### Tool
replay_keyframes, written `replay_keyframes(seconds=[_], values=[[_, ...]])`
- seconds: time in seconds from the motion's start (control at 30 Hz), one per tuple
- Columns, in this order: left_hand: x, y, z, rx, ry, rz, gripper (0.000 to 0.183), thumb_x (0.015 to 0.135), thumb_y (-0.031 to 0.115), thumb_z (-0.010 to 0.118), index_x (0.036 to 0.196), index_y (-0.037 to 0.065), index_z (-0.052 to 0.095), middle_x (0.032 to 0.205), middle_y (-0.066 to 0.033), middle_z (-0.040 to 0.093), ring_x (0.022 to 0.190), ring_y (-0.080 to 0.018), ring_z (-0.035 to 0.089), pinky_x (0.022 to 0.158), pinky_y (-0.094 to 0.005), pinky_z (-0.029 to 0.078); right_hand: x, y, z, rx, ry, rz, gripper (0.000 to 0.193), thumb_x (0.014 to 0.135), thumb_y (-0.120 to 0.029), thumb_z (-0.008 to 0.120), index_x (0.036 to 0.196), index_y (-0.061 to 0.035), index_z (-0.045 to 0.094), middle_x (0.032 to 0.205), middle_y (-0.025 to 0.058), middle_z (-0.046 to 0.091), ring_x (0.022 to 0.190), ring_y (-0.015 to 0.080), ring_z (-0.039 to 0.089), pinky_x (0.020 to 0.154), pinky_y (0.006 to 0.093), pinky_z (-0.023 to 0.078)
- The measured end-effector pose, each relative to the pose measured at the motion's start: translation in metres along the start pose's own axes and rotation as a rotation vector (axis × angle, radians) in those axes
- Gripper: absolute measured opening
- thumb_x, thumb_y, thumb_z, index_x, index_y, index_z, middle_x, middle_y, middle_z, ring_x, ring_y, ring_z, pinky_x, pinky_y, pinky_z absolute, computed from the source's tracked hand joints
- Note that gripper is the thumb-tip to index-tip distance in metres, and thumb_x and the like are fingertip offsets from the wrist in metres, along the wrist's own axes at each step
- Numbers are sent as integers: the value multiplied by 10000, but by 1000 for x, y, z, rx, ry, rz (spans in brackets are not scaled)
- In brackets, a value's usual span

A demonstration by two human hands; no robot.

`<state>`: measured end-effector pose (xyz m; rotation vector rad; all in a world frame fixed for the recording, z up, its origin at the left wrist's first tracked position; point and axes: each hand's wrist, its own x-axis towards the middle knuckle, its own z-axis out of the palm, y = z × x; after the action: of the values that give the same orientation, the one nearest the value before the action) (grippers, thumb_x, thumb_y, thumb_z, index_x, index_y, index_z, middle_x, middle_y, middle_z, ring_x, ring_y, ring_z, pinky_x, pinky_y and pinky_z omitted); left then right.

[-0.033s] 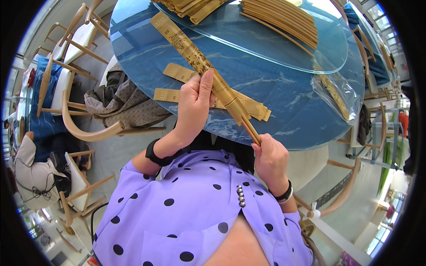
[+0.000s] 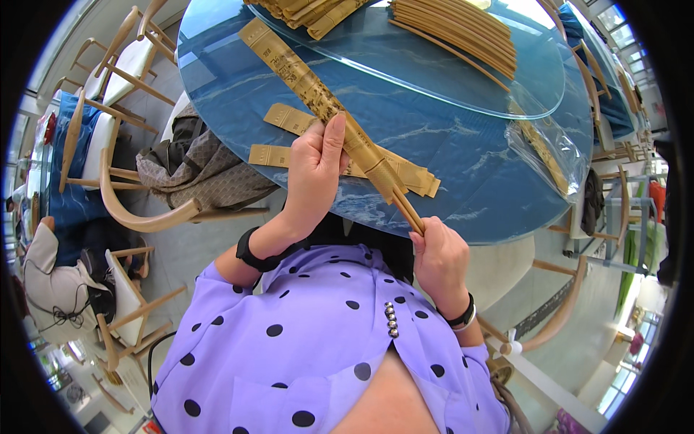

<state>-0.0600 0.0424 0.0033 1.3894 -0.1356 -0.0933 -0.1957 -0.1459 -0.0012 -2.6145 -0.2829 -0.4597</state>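
My left hand (image 2: 318,163) is closed around the middle of a long gold paper chopstick sleeve (image 2: 278,61), thumb on top. From the sleeve's lower end stick out light brown chopsticks (image 2: 408,212). Their ends are pinched in the fingers of my right hand (image 2: 442,253), near the table's front edge. The rest of the chopsticks is hidden inside the sleeve. Beneath my left hand, two more gold sleeves, an upper one (image 2: 288,118) and a lower one (image 2: 270,155), lie crossed on the blue table (image 2: 238,94).
On the glass turntable (image 2: 434,90) rest a pile of gold sleeves (image 2: 318,14) and a row of brown chopsticks (image 2: 455,35). A clear plastic bag (image 2: 571,163) with a gold sleeve lies at right. At left, a patterned bag (image 2: 210,163) sits on a wooden chair (image 2: 137,213).
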Motion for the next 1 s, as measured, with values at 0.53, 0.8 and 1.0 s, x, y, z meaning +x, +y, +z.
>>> replay_keyframes(seconds=[0.53, 0.8, 1.0], values=[[-11, -15, 8, -83, -21, 97, 356, 1096, 262, 546, 875, 3, 648, 709, 45, 521, 637, -12, 403, 542, -208, 325, 1, -5, -1, 47, 19, 9, 175, 978, -151, 654, 922, -27, 545, 741, 121, 565, 606, 321, 569, 564, 413, 465], [-20, -20, 17, -37, -59, 139, 364, 1111, 248, 505, 903, -21, 636, 718, 27, 528, 647, -34, 442, 578, -218, 409, 4, -7, 1, 58, 31, 1, 185, 977, -158, 661, 913, -30, 543, 730, 111, 567, 598, 311, 567, 556, 402, 460], [-2, -17, 3, 8, -55, 79, 438, 1118, 306, 483, 818, 8, 597, 671, 42, 469, 613, -40, 376, 528, -254, 303, 2, -6, 0, 70, 31, -5, 186, 972, -158, 669, 918, -27, 548, 733, 112, 579, 599, 310, 574, 559, 401, 463]])
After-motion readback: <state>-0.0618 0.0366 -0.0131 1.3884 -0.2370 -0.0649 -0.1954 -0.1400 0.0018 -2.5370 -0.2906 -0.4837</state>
